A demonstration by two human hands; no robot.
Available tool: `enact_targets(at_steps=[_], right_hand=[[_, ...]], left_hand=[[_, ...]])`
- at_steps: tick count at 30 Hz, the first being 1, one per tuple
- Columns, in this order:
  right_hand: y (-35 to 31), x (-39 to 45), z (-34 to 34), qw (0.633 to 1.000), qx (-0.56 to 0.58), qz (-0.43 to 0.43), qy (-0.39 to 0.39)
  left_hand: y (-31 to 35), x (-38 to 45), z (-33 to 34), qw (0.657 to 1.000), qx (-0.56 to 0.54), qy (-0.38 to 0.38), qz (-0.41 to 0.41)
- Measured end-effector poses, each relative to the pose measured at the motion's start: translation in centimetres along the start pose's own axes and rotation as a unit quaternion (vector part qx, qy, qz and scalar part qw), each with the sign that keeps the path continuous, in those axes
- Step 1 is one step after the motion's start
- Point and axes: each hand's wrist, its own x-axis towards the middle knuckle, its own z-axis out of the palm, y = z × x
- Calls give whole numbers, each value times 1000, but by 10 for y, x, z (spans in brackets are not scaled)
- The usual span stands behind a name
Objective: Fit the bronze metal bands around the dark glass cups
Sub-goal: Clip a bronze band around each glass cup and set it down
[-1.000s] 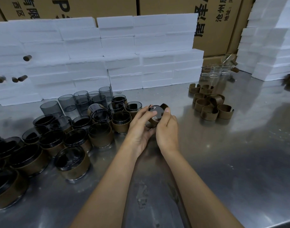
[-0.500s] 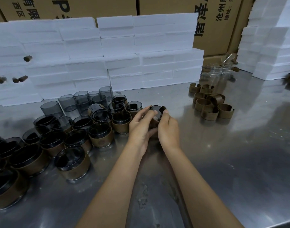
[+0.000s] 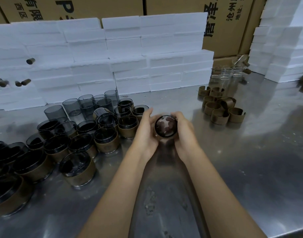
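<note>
White foam blocks [image 3: 130, 54] are standing stacked behind a shiny steel counter [image 3: 250, 160]. Finished banded cups [image 3: 78, 169] are crowding its left side; loose bronze metal bands [image 3: 219, 109] are lying at right. At centre, the left hand [image 3: 145, 133] and right hand [image 3: 185, 131] are cupping a dark round glass cup [image 3: 165, 128] by its sides, probably smooth, slippery and breakable.

this looks like a small factory or packing workshop, not a home. the long work surface is a scratched stainless steel table [image 3: 233, 152]. behind it stand big brown cardboard cartons [image 3: 173, 6] with printed chinese characters, and in front of them many stacked white foam blocks [image 3: 130, 57]. the same products repeat in quantity: dark glass cups with bronze bands [image 3: 78, 152], plain smoky glass cups [image 3: 88, 103], and a heap of loose bronze metal bands [image 3: 219, 107].
</note>
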Motion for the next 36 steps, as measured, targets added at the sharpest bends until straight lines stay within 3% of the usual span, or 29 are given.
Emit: enact_targets(at_steps=[3,6,12,27,36], right_hand=[[2,-9,1,995,78,26,-63],[0,-12,-4,982,152,61,-92],[0,-14,0,997,68,0,-19],[-5,-21,-3,998,17,-21,-57],[-12,-17,-7,997,-21,-79,4]], left_hand=[[-4,0,1,997,15,52,46],[-6,0,2,998,5,51,27],[-9,3,6,995,24,91,44],[-11,-4,5,995,50,68,58],[-11,-5,7,975,200,8,96]])
